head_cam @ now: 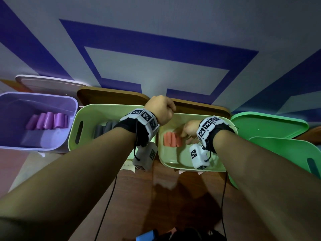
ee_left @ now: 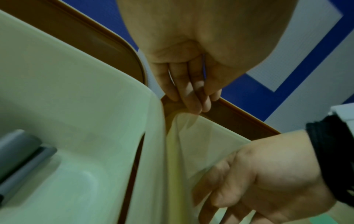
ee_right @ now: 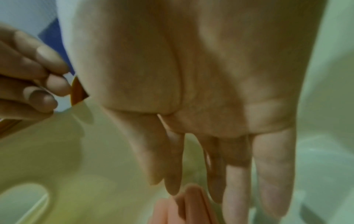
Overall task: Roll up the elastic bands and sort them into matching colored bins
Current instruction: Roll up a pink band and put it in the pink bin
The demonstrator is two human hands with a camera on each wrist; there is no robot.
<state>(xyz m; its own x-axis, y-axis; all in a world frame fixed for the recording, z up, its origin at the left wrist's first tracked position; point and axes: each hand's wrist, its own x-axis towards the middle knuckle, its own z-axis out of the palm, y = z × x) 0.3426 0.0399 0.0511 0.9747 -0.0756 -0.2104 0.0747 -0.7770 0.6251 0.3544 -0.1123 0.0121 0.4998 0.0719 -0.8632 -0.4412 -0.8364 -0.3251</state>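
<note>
In the head view four bins stand in a row across the middle of the frame on a dark wooden tabletop [head_cam: 173,192]. At the left, a purple bin [head_cam: 10,119] holds a row of purple rolled bands [head_cam: 47,120]. Next to it, a pale green bin [head_cam: 76,122] holds grey rolled bands [head_cam: 104,129], partly hidden behind the left forearm. Right of centre, a second pale green bin [head_cam: 166,160] holds orange rolled bands [head_cam: 172,139] lying side by side near its left wall. At the far right stands a brighter green bin [head_cam: 309,153], with a green lid [head_cam: 267,124] behind it. Brown lids [head_cam: 111,96] lean behind the two middle bins.

The left hand [head_cam: 160,108] sits at the centre of the frame above the back edges of the two pale green bins; its fingers are curled into a loose fist, and the left wrist view shows nothing in it. The right hand [head_cam: 190,129] reaches down into the second pale green bin, its fingers [ee_right: 237,189] straight and relaxed, pointing down just beside the orange rolls, holding nothing. Whether the fingertips touch a roll cannot be told.

Both wrists carry white bands [head_cam: 144,119] printed with black-and-white square marker codes; no readable words, brands or labels appear anywhere. The wall [head_cam: 156,32] behind is grey with blue stripes.
</note>
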